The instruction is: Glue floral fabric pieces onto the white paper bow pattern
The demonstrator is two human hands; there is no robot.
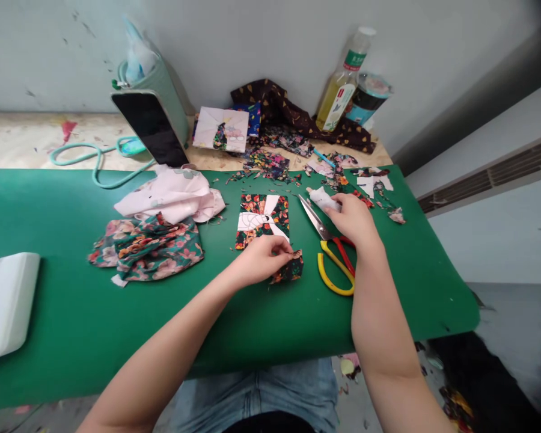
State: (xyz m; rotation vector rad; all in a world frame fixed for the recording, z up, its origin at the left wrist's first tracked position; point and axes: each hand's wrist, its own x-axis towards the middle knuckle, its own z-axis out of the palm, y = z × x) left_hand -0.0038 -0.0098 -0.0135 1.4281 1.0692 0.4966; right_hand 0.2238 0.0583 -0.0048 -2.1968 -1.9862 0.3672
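My left hand [268, 257] pinches a small piece of dark floral fabric [293, 269] between thumb and fingertips, just above the table. Behind it lies a square patchwork piece [277, 210], with dark floral cloth and white sections marked with lines. My right hand [354, 218] is closed around one end of a small white tube [322, 198] with a pinkish tip, lying low over the table. Scissors [338, 258] with one yellow and one red handle rest partly under my right forearm, blades pointing away from me.
Pink cloth [171, 192] and green floral cloth [162, 246] lie crumpled on the left. A phone [153, 126] leans on a pale green holder [169, 90]. Fabric scraps [268, 162], an oil bottle [340, 90] and a tub [369, 99] line the back. A white block [9, 300] sits far left.
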